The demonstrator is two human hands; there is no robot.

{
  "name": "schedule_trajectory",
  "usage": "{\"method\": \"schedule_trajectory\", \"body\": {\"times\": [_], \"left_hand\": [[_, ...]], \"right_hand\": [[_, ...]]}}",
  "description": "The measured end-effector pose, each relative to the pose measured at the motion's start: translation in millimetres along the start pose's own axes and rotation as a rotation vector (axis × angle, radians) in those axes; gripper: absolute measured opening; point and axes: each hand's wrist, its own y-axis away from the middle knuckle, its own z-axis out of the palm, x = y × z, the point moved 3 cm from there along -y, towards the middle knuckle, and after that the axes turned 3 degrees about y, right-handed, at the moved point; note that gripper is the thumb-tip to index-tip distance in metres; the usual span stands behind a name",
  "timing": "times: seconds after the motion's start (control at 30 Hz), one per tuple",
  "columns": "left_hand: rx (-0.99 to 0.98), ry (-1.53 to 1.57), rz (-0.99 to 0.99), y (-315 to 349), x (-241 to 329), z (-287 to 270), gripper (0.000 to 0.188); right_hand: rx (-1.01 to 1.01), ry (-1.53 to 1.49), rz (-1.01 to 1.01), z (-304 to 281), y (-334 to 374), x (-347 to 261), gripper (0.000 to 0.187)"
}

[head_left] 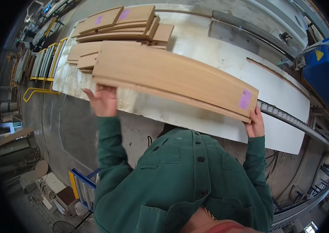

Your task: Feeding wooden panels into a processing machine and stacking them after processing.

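A long light-brown wooden board with a grooved near edge and a pink label at its right end is held across in front of me, over the white worktable. My right hand is closed on its right end, with the fingers at the corner. At the left end my left hand reaches under the near edge; its thumb sticks out to the left and its fingertips are hidden beneath the wood. Just beyond the left end lie stacked wooden boards, some with pink labels, and a lower pile.
A narrow strip lies on the table's right part. A roller track runs along the right, near a blue machine. A grey metal fence borders the far side. Yellow-framed rollers stand left.
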Motion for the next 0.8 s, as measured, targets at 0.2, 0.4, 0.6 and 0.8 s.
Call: {"method": "schedule_trajectory", "body": {"times": [0.2, 0.4, 0.6, 0.8], "left_hand": [[0.130, -0.131, -0.010, 8.9, -166.0, 96.6, 0.045], [-0.022, -0.335, 0.274, -17.5, -162.3, 168.7, 0.038], [-0.504, -0.840, 0.378, -10.6, -199.3, 280.0, 0.027], [-1.035, -1.112, -0.023, -1.2, -305.8, 312.7, 0.031]], "right_hand": [[-0.014, -0.199, -0.243, -15.2, 27.9, 10.7, 0.059], [0.158, 0.437, -0.440, -32.7, 31.1, -27.6, 0.048], [-0.199, 0.422, -0.726, 49.3, 45.3, -108.2, 0.061], [0.060, 0.137, -0.594, 29.9, 37.5, -84.5, 0.038]]}}
